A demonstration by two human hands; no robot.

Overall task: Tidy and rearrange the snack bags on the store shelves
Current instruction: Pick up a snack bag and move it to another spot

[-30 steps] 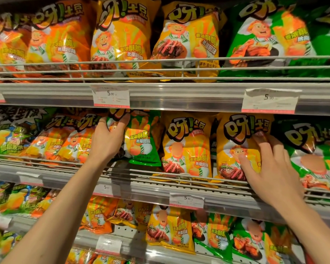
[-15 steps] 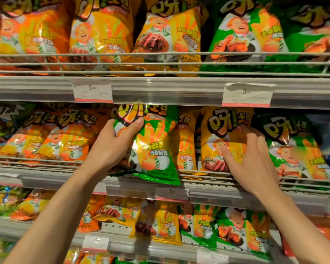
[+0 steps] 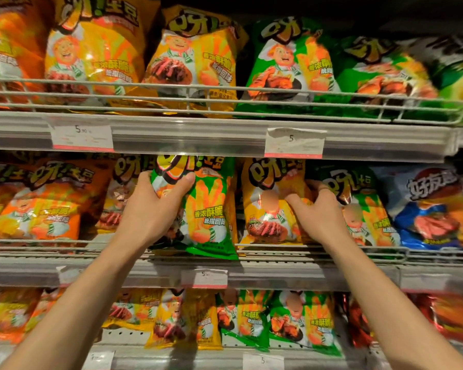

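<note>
My left hand (image 3: 151, 209) grips a green snack bag (image 3: 209, 209) by its upper left corner and holds it out in front of the middle shelf (image 3: 292, 273), its bottom edge hanging over the wire rail. My right hand (image 3: 316, 212) rests on the right side of a yellow snack bag (image 3: 267, 204), fingers spread between it and the neighbouring green bag (image 3: 358, 206). Whether those fingers pinch the yellow bag is unclear. Orange bags (image 3: 46, 204) stand at the left of the same shelf.
The top shelf (image 3: 198, 140) carries orange, yellow and green bags behind a wire rail, with price tags (image 3: 82, 136) on its edge. A blue bag (image 3: 433, 209) stands at the far right of the middle shelf. The lower shelf (image 3: 171, 353) holds more mixed bags.
My left hand has pulled the green bag out of its row and carried it rightward in front of the yellow bags. My right hand has slid to the yellow bag's right side.
</note>
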